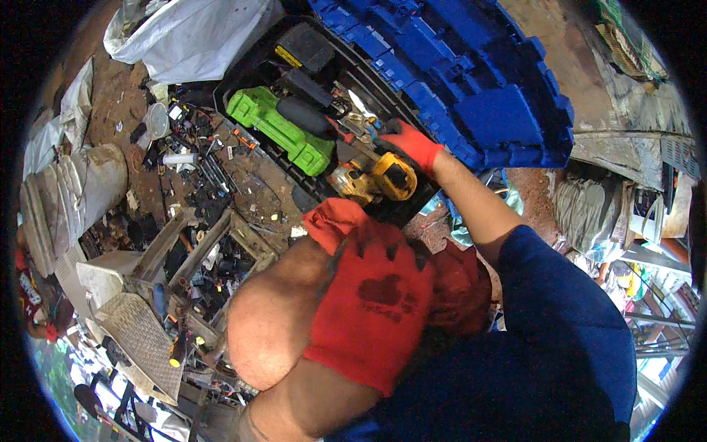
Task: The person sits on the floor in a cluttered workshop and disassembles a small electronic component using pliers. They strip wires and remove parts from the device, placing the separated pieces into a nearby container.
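My right hand, in a red glove with dark fingers, reaches into a black toolbox. Its fingers are closed at some hand tools with metal and blue parts; what they grip is hidden. Just below it lies a yellow and black power tool. A bright green case and a dark rounded handle are farther left in the box. My left hand, also red-gloved, lies against my bare knee, fingers bent and their tips hidden. Red fabric shows beside it; I cannot tell whether it is held.
A blue moulded lid lies open along the toolbox's right side. Dirt ground at left is strewn with small parts and debris. A white sack stands at the far left, a wooden frame below, and a metal bucket beside it.
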`<action>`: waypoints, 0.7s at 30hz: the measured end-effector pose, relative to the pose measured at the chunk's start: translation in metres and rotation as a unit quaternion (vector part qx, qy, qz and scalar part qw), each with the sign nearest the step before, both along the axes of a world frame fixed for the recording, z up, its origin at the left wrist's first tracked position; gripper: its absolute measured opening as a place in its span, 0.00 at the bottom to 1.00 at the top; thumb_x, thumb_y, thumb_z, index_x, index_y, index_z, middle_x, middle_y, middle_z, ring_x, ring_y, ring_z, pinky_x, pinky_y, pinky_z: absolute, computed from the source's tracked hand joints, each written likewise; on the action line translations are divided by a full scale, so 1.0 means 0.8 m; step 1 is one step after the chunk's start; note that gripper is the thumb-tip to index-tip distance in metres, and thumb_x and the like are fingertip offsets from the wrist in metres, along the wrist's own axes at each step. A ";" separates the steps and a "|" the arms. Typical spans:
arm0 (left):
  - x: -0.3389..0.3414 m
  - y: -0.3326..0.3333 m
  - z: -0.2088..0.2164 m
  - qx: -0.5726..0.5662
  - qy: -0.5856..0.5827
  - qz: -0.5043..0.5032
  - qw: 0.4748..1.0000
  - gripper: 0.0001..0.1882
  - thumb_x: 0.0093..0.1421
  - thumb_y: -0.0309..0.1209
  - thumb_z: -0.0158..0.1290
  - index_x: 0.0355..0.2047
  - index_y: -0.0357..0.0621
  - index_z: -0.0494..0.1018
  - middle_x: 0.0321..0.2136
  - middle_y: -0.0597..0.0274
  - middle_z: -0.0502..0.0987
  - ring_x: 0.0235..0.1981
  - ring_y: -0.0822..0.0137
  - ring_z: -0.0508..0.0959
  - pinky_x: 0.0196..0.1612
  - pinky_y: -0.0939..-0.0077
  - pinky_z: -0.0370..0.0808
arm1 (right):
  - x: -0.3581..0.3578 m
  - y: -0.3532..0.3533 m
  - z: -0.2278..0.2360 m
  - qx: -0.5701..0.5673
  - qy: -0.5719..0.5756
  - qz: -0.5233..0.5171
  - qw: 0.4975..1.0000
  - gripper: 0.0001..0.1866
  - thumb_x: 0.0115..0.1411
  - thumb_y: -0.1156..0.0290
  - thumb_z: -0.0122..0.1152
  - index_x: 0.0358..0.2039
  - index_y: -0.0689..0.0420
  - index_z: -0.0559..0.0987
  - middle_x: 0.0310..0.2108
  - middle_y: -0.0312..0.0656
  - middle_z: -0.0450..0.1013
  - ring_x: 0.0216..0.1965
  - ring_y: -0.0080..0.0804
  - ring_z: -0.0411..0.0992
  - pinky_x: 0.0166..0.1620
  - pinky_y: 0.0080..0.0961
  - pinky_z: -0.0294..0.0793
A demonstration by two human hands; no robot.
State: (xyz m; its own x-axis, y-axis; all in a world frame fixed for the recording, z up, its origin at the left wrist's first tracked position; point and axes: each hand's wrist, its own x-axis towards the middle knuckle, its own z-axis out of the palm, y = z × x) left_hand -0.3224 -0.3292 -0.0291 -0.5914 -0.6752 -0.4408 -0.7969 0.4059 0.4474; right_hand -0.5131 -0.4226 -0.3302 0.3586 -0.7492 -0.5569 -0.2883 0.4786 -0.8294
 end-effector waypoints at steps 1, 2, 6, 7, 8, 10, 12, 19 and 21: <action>0.005 0.005 -0.002 -0.010 0.009 0.006 1.000 0.19 0.55 0.31 0.47 0.48 0.46 0.73 0.51 0.53 0.74 0.54 0.50 0.73 0.51 0.55 0.73 | 0.012 -0.001 -0.006 -0.002 0.038 0.063 0.997 0.22 0.58 0.58 0.60 0.47 0.62 0.79 0.41 0.44 0.77 0.43 0.29 0.74 0.47 0.29 0.73; 0.006 0.006 -0.001 -0.024 0.024 0.000 0.999 0.19 0.55 0.31 0.47 0.48 0.46 0.73 0.51 0.52 0.74 0.54 0.50 0.73 0.51 0.55 0.73 | 0.010 -0.001 -0.019 -0.008 0.082 0.115 0.990 0.22 0.58 0.57 0.60 0.47 0.60 0.79 0.41 0.46 0.78 0.43 0.32 0.75 0.47 0.30 0.73; -0.006 0.001 0.001 0.000 0.047 0.025 0.999 0.19 0.55 0.31 0.48 0.47 0.46 0.74 0.50 0.51 0.74 0.53 0.49 0.73 0.52 0.54 0.73 | -0.003 -0.015 -0.081 -0.079 0.201 0.238 0.947 0.21 0.60 0.50 0.56 0.49 0.45 0.80 0.44 0.49 0.79 0.46 0.43 0.77 0.48 0.33 0.74; -0.001 0.008 -0.002 -0.006 0.041 0.040 0.998 0.19 0.55 0.31 0.48 0.47 0.46 0.74 0.50 0.51 0.74 0.53 0.48 0.73 0.53 0.54 0.73 | 0.014 -0.026 -0.053 -0.121 0.189 0.313 0.923 0.22 0.60 0.49 0.56 0.51 0.45 0.79 0.46 0.46 0.79 0.48 0.41 0.77 0.49 0.32 0.74; -0.001 0.007 -0.002 -0.015 0.038 0.043 0.998 0.18 0.54 0.31 0.48 0.47 0.46 0.74 0.50 0.50 0.74 0.53 0.48 0.73 0.53 0.53 0.72 | 0.018 -0.034 -0.029 -0.164 0.177 0.370 0.897 0.23 0.60 0.48 0.55 0.52 0.45 0.79 0.48 0.43 0.79 0.49 0.39 0.77 0.50 0.31 0.73; 0.004 0.002 0.000 0.004 0.051 0.020 0.999 0.18 0.54 0.31 0.48 0.46 0.46 0.74 0.50 0.50 0.74 0.53 0.48 0.73 0.53 0.54 0.72 | 0.018 -0.029 -0.041 -0.110 0.103 0.324 0.934 0.24 0.61 0.48 0.55 0.54 0.45 0.78 0.49 0.42 0.78 0.51 0.38 0.76 0.52 0.32 0.72; 0.005 0.000 0.000 -0.005 0.069 0.023 0.997 0.15 0.55 0.33 0.48 0.42 0.46 0.76 0.46 0.51 0.75 0.52 0.48 0.73 0.53 0.54 0.71 | 0.018 -0.030 -0.039 -0.059 0.090 0.303 0.947 0.25 0.60 0.49 0.57 0.55 0.44 0.76 0.52 0.43 0.76 0.52 0.39 0.75 0.54 0.33 0.71; -0.003 0.005 -0.004 -0.022 0.062 0.030 0.997 0.13 0.59 0.35 0.46 0.33 0.44 0.79 0.40 0.49 0.76 0.48 0.50 0.72 0.53 0.54 0.68 | 0.001 -0.021 -0.066 -0.074 0.206 0.324 0.920 0.20 0.59 0.59 0.59 0.51 0.48 0.78 0.49 0.44 0.77 0.50 0.42 0.76 0.54 0.36 0.71; 0.000 0.009 -0.007 -0.028 0.054 0.043 0.997 0.13 0.59 0.35 0.46 0.33 0.43 0.79 0.41 0.48 0.75 0.48 0.49 0.72 0.53 0.55 0.68 | 0.007 -0.008 -0.053 -0.064 0.095 0.181 0.977 0.19 0.59 0.60 0.59 0.50 0.49 0.78 0.47 0.45 0.78 0.48 0.42 0.76 0.52 0.35 0.72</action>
State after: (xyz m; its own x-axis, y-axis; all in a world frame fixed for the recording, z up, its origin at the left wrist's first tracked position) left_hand -0.3227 -0.3219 -0.0348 -0.5730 -0.7466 -0.3380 -0.7779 0.3656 0.5112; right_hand -0.5076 -0.4293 -0.3725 0.5121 -0.6598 -0.5499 -0.5738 0.2135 -0.7907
